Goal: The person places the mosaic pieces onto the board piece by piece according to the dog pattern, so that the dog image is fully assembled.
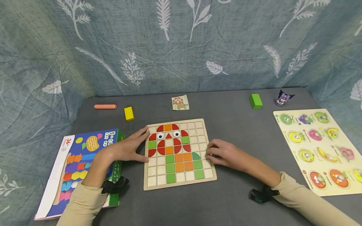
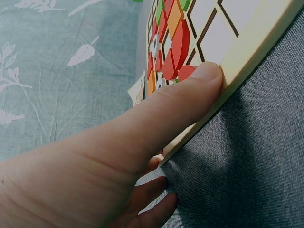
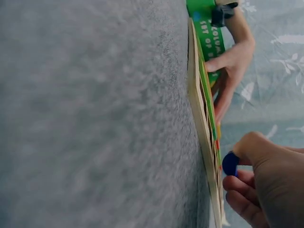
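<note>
A wooden grid board [image 1: 145, 175] lies on the grey table, with red, orange and green tiles and two eye tiles forming a bird-like figure. A teal quarter-round tile [image 1: 195, 156] sits right of the orange squares. My left hand [image 1: 131, 146] spreads along the board's left edge; its thumb [image 2: 204, 78] rests on the rim in the left wrist view. Over the board's right edge, my right hand [image 1: 223, 152] pinches a blue rounded tile [image 3: 230, 164] between thumb and fingers. That tile is hidden in the head view.
A picture card [image 1: 180, 102] lies behind the board. A colourful box [image 1: 85, 175] stands left, under my left forearm. Beyond are an orange stick [image 1: 105, 106], a yellow block [image 1: 128, 113], a green block [image 1: 255, 101] and a figurine [image 1: 283, 98]. A fruit puzzle board [image 1: 299, 169] lies right.
</note>
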`<state>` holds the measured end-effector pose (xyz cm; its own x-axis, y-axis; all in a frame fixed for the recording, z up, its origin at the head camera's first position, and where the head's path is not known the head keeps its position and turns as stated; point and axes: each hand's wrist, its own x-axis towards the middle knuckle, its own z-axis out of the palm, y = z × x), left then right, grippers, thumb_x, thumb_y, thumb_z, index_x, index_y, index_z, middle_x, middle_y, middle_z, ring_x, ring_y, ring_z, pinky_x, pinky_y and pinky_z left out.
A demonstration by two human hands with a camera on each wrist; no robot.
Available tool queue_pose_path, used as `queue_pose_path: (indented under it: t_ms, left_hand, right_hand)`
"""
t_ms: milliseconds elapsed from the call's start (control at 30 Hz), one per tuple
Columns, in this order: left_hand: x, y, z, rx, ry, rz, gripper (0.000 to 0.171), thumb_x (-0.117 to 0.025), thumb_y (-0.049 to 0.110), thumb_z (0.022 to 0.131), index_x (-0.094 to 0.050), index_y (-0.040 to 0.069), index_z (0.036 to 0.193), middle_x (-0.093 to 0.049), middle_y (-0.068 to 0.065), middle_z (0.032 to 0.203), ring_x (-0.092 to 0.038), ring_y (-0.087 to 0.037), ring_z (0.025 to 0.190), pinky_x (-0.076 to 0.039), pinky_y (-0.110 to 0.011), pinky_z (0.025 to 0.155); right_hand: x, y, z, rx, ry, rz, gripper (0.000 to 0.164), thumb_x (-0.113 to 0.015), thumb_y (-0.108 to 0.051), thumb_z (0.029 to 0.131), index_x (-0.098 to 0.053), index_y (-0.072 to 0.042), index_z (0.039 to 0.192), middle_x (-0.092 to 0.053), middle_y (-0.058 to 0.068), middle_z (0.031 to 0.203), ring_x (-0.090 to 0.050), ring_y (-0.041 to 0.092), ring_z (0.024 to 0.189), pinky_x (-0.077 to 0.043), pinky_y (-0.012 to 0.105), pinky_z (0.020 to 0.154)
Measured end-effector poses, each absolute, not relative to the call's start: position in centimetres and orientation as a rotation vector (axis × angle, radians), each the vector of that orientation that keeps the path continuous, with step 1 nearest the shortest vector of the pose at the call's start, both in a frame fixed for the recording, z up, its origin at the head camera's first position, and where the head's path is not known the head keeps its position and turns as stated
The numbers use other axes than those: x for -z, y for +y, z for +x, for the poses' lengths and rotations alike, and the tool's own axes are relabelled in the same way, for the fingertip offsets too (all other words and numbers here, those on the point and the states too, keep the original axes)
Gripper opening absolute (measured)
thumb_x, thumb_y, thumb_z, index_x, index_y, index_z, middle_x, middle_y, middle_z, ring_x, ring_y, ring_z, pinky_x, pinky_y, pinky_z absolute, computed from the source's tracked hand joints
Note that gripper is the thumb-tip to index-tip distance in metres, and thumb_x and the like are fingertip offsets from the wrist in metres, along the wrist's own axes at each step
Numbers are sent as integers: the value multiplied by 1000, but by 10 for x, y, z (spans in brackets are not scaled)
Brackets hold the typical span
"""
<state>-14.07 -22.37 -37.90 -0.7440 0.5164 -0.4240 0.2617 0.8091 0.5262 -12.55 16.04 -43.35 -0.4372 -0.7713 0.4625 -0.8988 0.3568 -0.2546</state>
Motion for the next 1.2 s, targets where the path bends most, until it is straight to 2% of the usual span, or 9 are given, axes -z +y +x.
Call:
queue_pose_path:
  t_ms: [367, 633, 833, 1200]
  left_hand:
    - [377, -222, -139, -606, 2420, 585, 106, -73, 47, 83, -11, 0, 155, 3, -21, 163, -6, -46, 148, -20, -64, 114]
    - [378, -222, -140, -608, 2422, 594, 106, -73, 46, 84, -11, -1, 155, 3, -21, 163, -5, -46, 148, -19, -64, 115]
    - [377, -223, -141, -592, 2419, 586, 105, -72, 47, 84, -10, 0, 155, 4, -20, 163, -5, -46, 149, -19, -64, 115]
    - [376, -222, -141, -601, 2412, 577, 106, -73, 47, 83, -10, 0, 155, 4, -19, 164, -5, -45, 148, -21, -64, 114]
  right_hand:
    - [433, 146, -124, -527, -2387, 1440, 16, -77, -19, 82, -64, -15, 92, -59, -6, 86, -49, 3, 75, -46, 17, 65]
    - [432, 147, -125, -573, -2389, 1461, 11, -76, -15, 83, -70, -14, 92, -62, -3, 95, -58, 6, 84, -51, 20, 72]
    - [430, 153, -123, -615, -2404, 1522, 18, -76, -8, 82, -73, -9, 100, -65, 1, 98, -60, 9, 87, -52, 21, 73]
    - [429, 152, -122, -647, -2396, 1503, 17, -76, -11, 82, -71, -10, 97, -65, 0, 98, -61, 9, 89, -53, 23, 76]
